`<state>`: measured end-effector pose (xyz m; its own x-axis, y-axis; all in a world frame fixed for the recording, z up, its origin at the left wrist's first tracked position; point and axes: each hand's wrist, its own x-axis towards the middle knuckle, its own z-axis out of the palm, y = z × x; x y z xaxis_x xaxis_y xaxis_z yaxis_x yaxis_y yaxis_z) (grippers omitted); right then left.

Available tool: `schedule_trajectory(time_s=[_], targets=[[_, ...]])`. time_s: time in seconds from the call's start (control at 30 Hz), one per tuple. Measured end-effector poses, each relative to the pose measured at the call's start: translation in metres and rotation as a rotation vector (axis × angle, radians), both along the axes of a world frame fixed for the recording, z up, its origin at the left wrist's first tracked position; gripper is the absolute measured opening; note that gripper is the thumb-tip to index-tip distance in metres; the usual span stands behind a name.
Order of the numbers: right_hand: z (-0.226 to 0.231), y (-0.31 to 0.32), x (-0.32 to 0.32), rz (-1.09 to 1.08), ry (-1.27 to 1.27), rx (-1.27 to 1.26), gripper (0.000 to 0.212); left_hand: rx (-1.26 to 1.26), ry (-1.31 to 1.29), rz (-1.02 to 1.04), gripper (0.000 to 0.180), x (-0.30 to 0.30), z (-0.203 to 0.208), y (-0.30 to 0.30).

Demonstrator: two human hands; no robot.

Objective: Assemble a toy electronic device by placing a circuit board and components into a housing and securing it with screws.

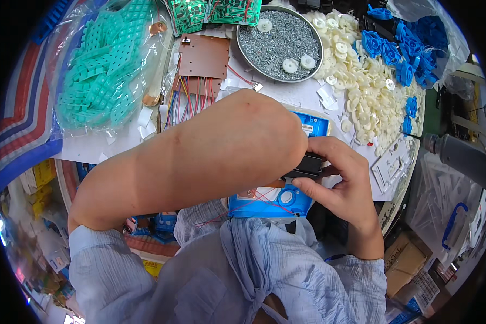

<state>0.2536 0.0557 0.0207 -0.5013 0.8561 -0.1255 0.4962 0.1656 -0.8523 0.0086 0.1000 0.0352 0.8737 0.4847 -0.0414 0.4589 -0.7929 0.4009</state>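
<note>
My left hand [264, 132] is bent over the middle of the table, its wrist and back toward me. Its fingers are hidden, so what they do does not show. To its right, my right hand [346, 178] has thumb and fingers closed on a black plastic part [306, 165]. Below that part lies a blue plastic housing [243, 206], close to my lap, with thin red wires and a round white-rimmed piece [288, 196] in it. A second blue plastic piece [319, 125] shows partly behind my left hand.
A round metal tray [240, 46] of small screws stands at the back, beside heaped cream plastic gears [362, 86]. Blue plastic parts [410, 48] lie far right, near a grey electric screwdriver [461, 154]. Teal keypads [105, 70], green circuit boards [232, 11] and brown boards [202, 56] with wires lie left.
</note>
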Motion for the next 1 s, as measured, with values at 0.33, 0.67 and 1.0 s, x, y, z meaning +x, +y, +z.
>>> schedule_trajectory(time_s=[0.33,0.67,1.0], targets=[[0.003,0.005,-0.004,0.095,-0.066,0.165,0.045,-0.044,-0.035,-0.020,0.012,0.001,-0.005,0.002],[0.003,0.005,-0.004,0.268,-0.194,0.256,0.040,-0.044,-0.268,-0.010,0.012,-0.001,-0.016,0.004],[0.017,-0.002,-0.010,0.343,-0.382,0.326,0.046,-0.165,-0.349,0.040,0.009,-0.006,-0.022,0.000]])
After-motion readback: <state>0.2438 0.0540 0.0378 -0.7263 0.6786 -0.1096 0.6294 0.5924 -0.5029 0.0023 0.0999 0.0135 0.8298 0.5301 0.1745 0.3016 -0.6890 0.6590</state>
